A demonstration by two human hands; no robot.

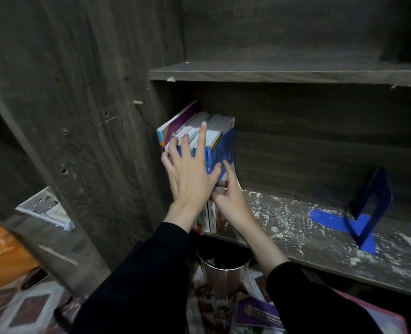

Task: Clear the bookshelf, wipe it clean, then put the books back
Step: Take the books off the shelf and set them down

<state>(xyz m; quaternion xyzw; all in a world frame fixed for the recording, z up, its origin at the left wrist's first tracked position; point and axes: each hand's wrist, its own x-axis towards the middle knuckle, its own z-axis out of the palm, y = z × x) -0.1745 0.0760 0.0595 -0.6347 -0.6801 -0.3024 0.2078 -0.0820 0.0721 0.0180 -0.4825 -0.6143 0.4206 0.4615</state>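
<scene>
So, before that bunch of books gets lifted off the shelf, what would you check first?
1. Left hand steadying the books: ok, its fingers are spread flat across the spines.
2. Right hand has a firm hold: cannot tell; its fingers curl at the stack's lower right edge.
3. Room to pull the books out: ok, the board beside them is bare of objects.
4. Blue bookend cleared: not ok, it stands at the right end.
5. Shelf clean: not ok, it is covered in white dust.
6. Free spot below to set the books down: cannot tell; a bin and loose items lie there.
</scene>
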